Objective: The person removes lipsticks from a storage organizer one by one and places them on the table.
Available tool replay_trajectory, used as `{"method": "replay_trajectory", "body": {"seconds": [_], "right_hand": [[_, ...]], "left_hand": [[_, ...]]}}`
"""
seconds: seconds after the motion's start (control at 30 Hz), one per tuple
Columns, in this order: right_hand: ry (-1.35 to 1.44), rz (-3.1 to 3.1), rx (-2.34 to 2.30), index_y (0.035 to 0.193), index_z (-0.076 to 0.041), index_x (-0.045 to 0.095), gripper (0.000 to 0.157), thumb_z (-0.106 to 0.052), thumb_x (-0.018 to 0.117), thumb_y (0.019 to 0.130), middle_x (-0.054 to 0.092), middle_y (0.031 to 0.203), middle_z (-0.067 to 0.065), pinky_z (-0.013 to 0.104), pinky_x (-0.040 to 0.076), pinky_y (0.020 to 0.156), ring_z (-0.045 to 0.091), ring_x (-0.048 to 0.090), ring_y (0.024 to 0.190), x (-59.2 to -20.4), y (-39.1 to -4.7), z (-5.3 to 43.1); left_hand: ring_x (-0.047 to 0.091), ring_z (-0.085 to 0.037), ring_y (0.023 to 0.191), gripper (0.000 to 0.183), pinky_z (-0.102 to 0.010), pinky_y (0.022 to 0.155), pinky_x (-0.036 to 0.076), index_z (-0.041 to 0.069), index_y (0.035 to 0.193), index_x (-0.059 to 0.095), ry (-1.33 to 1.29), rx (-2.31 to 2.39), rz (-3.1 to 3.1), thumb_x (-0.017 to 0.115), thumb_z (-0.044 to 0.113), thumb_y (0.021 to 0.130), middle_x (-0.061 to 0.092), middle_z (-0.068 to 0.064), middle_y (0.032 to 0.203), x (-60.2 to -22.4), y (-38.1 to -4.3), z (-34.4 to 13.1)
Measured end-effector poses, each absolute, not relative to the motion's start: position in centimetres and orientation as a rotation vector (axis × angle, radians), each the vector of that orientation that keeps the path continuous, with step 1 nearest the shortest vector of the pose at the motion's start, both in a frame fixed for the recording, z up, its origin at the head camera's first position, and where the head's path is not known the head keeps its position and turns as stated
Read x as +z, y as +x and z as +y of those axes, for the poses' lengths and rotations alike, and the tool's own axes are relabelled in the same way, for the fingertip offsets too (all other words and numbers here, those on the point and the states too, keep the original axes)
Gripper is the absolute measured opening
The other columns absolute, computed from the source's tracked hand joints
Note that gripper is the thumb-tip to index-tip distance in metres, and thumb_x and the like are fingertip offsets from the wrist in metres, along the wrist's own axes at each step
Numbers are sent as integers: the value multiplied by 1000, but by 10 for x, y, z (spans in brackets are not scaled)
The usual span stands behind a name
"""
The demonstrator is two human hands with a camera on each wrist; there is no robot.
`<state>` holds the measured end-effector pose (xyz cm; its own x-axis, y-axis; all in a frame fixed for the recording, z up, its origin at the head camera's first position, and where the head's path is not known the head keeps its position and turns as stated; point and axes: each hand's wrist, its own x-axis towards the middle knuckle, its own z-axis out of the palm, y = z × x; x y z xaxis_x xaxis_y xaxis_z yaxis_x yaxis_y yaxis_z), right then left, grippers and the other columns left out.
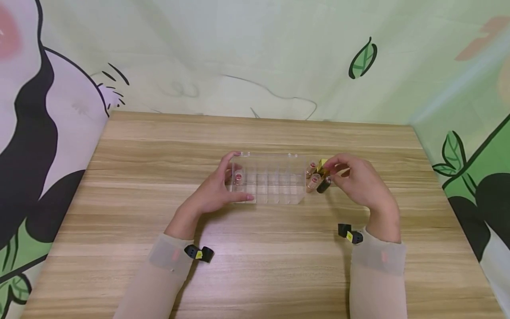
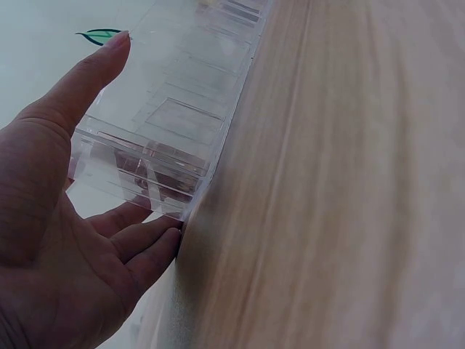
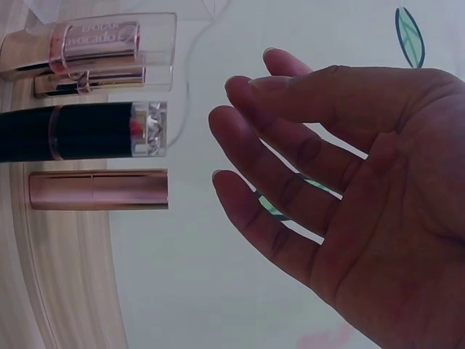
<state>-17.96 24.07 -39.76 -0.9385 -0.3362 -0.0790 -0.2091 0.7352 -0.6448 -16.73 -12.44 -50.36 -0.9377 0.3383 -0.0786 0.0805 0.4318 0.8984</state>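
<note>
My left hand (image 1: 213, 188) grips the left end of a clear plastic organizer (image 1: 279, 179), thumb along its front, other fingers around the side and back. One lipstick (image 1: 238, 178) stands in a leftmost compartment. Just off the organizer's right end, several lipsticks stand upright in a cluster: two with clear caps (image 1: 312, 182), a gold one (image 1: 321, 165) and a black one (image 1: 324, 185). Over them hovers my right hand (image 1: 360, 181), fingers loosely bent and holding nothing. In the right wrist view, a gap separates its fingertips from the black lipstick (image 3: 65, 132) and the rose-gold tube (image 3: 98, 190).
Everything rests on a wood-grain table (image 1: 263, 261). Behind its far edge hangs a pale printed backdrop (image 1: 239, 66), with more printed cloth at both sides. A small black device (image 1: 198, 253) is strapped at each cuff.
</note>
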Motion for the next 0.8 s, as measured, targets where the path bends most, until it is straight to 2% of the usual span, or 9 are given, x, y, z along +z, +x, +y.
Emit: {"method": "replay_trajectory", "body": {"seconds": [0.47, 0.8], "right_hand": [[-532, 2776, -1031, 115, 2, 69, 19, 3, 62, 98, 72, 114, 19, 51, 55, 93, 32, 68, 103, -398, -178, 232], [-560, 2783, -1070, 111, -4, 71, 17, -1, 70, 95, 74, 113, 17, 47, 55, 89, 29, 70, 97, -400, -177, 225]], "left_hand": [[44, -38, 148, 117, -56, 124, 32, 42, 158, 14, 361, 1524, 2424, 93, 49, 73, 51, -9, 148, -503, -167, -124], [44, -38, 148, 117, -57, 124, 32, 43, 158, 14, 351, 1511, 2429, 93, 52, 72, 51, -9, 149, -503, -167, -125]]}}
